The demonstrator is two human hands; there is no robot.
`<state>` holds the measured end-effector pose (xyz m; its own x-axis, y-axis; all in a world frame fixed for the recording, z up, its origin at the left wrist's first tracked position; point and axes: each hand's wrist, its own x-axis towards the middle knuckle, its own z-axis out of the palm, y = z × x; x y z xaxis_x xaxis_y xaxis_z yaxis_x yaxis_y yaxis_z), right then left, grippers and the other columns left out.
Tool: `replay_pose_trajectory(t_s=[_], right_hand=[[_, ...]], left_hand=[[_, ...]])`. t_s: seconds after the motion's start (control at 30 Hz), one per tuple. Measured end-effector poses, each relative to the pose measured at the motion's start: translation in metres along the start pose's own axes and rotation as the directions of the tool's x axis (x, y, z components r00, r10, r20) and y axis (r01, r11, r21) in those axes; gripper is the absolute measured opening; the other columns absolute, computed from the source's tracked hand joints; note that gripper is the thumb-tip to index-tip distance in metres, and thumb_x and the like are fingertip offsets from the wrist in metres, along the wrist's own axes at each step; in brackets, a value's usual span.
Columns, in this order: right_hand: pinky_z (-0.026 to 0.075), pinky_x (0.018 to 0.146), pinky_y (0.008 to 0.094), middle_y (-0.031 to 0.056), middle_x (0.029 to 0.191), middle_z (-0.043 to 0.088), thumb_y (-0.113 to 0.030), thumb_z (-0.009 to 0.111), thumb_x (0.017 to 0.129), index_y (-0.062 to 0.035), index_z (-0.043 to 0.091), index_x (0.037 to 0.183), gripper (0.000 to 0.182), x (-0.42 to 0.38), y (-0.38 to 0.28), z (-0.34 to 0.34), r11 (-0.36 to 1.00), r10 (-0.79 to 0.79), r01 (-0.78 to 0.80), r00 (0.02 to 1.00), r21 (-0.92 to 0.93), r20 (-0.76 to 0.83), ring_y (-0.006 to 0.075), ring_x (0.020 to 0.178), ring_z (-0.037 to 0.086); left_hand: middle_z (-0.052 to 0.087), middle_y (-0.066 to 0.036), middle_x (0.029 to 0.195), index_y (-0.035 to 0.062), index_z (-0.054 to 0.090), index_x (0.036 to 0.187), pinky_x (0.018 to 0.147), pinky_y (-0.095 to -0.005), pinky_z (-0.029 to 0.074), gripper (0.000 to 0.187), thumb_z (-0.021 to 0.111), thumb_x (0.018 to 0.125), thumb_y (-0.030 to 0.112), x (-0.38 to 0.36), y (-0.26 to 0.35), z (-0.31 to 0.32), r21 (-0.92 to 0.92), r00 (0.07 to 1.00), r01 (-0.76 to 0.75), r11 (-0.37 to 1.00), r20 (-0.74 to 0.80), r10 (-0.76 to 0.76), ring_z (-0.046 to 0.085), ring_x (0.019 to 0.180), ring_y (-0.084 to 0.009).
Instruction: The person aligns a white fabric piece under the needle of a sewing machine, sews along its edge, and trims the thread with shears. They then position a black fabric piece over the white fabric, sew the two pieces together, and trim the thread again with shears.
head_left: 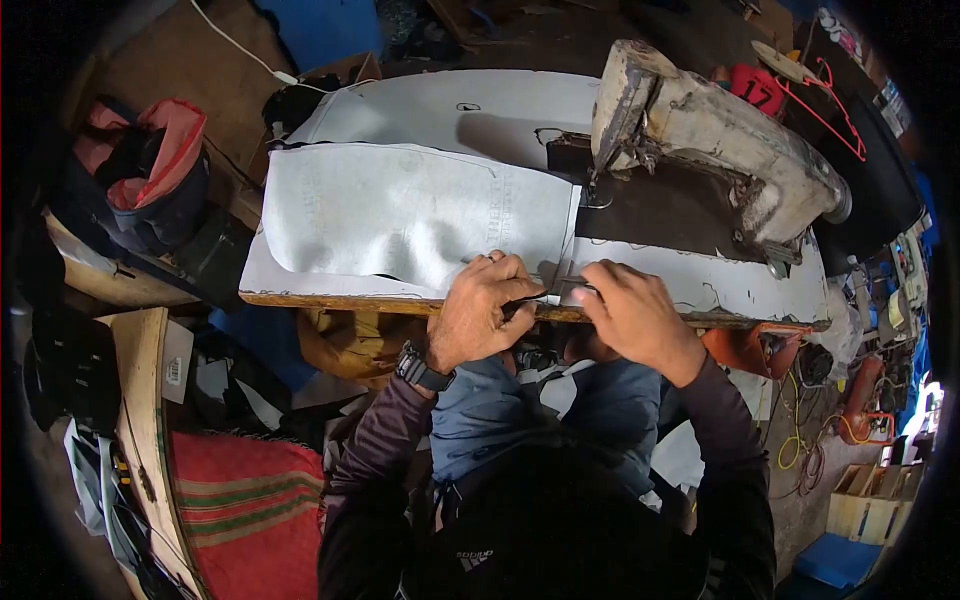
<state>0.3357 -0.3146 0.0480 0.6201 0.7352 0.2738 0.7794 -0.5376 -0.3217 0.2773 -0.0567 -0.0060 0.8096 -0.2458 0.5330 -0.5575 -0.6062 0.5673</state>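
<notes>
A large whitish panel (400, 205) with faint printing lies on the sewing table. It looks like stiff fabric or backed leather, with a folded strip along its right edge. My left hand (485, 308) is closed at the panel's lower right corner, thumb and forefinger pinching its edge. Just right of it, my right hand (640, 315) is closed too, its fingertips meeting the same corner. Something thin and dark shows at those fingertips, too small to name. Behind the hands stands a worn sewing machine (740, 135), its needle end close to the panel's upper right corner.
The white table (700, 285) has a chipped wooden front edge over my knees. A dark bag with pink lining (150, 170) stands at left, above a red striped cloth (250, 500). A red hanger (835, 115) is behind the machine; a wooden crate (870, 500) sits lower right.
</notes>
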Motion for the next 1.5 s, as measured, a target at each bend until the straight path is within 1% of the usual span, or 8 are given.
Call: replay_pose_trajectory(t_s=[0.37,0.5,0.73,0.83,0.97,1.23,1.37,1.5], right_hand=[[0.062,0.071,0.046,0.0111,0.094,0.071,-0.021,0.069,0.105,-0.0064,0.061,0.106,0.017,0.008,-0.007,0.027,0.972,-0.087,0.093,0.996,-0.217,0.035,0.0333,0.084,0.075],[0.061,0.071,0.0467,0.0112,0.094,0.073,-0.023,0.065,0.107,-0.0072,0.062,0.104,0.017,-0.005,0.01,0.015,0.954,0.018,-0.025,0.999,-0.299,-0.027,0.0332,0.085,0.076],[0.056,0.093,0.0505,0.0158,0.109,0.073,-0.017,0.07,0.1,-0.0035,0.07,0.119,0.023,-0.036,0.125,-0.016,0.824,0.199,-0.348,0.917,-0.447,-0.347,0.0374,0.108,0.069],[0.052,0.099,0.0509,0.0154,0.119,0.073,-0.014,0.072,0.099,-0.0029,0.071,0.126,0.03,-0.049,0.117,-0.02,0.844,0.037,-0.286,0.875,-0.454,-0.482,0.0383,0.113,0.066],[0.052,0.098,0.0486,0.0169,0.118,0.074,-0.011,0.07,0.1,0.0,0.074,0.119,0.022,-0.045,0.09,-0.012,0.992,0.129,-0.124,0.901,0.039,-0.414,0.0404,0.111,0.066],[0.052,0.111,0.041,0.0193,0.132,0.073,-0.008,0.075,0.097,0.0013,0.068,0.136,0.04,0.024,0.061,0.033,0.762,0.24,-0.052,0.949,0.646,-0.206,0.0335,0.125,0.07],[0.044,0.124,0.0414,0.0206,0.155,0.061,0.0,0.079,0.092,-0.0041,0.055,0.156,0.069,0.045,0.015,0.007,0.724,0.08,0.145,0.953,0.674,-0.291,0.0323,0.147,0.057],[0.046,0.122,0.0452,0.0132,0.149,0.067,-0.002,0.085,0.087,-0.0094,0.068,0.144,0.06,0.065,-0.032,-0.019,0.688,-0.212,0.39,0.915,0.612,-0.344,0.0332,0.145,0.058]], left_hand=[[0.07,-0.012,0.098,-0.0013,0.082,0.102,0.091,-0.0446,0.051,0.027,0.076,0.081,0.014,-0.001,0.003,-0.002,0.015,0.999,0.033,0.999,0.028,-0.033,0.066,0.096,-0.033],[0.076,-0.018,0.113,-0.0004,0.08,0.112,0.1,-0.0473,0.055,0.025,0.077,0.093,0.017,0.019,0.019,-0.035,-0.255,0.952,0.228,0.94,0.261,-0.16,0.07,0.109,-0.0396],[0.076,-0.019,0.12,-0.0001,0.076,0.118,0.102,-0.0484,0.055,0.023,0.072,0.101,0.015,0.104,-0.061,-0.066,0.553,0.998,-0.006,0.833,-0.05,0.04,0.07,0.116,-0.041],[0.075,-0.018,0.118,0.0007,0.074,0.122,0.101,-0.0483,0.055,0.028,0.073,0.102,0.019,0.116,-0.068,-0.082,0.53,0.953,-0.026,0.848,0.269,-0.139,0.071,0.115,-0.0396],[0.075,-0.015,0.112,0.0018,0.076,0.117,0.097,-0.049,0.056,0.024,0.072,0.103,0.021,0.108,-0.038,-0.104,0.25,0.964,0.208,0.946,0.113,-0.241,0.071,0.112,-0.0391],[0.077,-0.017,0.113,0.0024,0.077,0.111,0.105,-0.0483,0.051,0.014,0.071,0.102,0.011,0.062,-0.003,-0.156,0.528,0.984,-0.029,0.849,0.163,-0.068,0.071,0.113,-0.0385],[0.079,-0.016,0.114,0.0028,0.078,0.111,0.11,-0.05,0.05,0.013,0.071,0.101,0.009,0.024,0.04,-0.2,0.498,0.998,-0.047,0.866,0.06,0.019,0.071,0.114,-0.0379],[0.078,-0.013,0.11,0.0037,0.076,0.114,0.116,-0.053,0.048,0.015,0.07,0.1,0.002,-0.011,0.079,-0.22,0.486,0.999,0.0,0.874,0.03,-0.016,0.072,0.113,-0.0351]])
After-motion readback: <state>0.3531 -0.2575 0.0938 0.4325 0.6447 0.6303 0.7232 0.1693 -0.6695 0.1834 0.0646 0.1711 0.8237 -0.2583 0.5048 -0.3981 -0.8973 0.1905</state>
